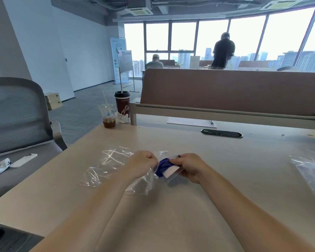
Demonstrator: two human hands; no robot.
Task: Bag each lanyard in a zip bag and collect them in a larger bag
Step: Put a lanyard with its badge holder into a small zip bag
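Observation:
Over the middle of the beige table point(171, 206), both my hands hold a small clear zip bag point(168, 176). A blue lanyard point(163, 165) with a white card shows at the bag's mouth, between the hands. My left hand point(141, 164) pinches the bag's left edge with curled fingers. My right hand point(188, 166) grips the lanyard and card from the right. A larger clear bag point(105, 162) lies flat and crumpled on the table just left of my left hand.
More clear bags point(309, 171) lie at the table's right edge. Two drink cups point(116, 110) stand at the far left corner, paper and a pen point(191, 122) by the brown divider point(225, 91). A grey chair point(16, 124) with a phone point(24, 160) stands left.

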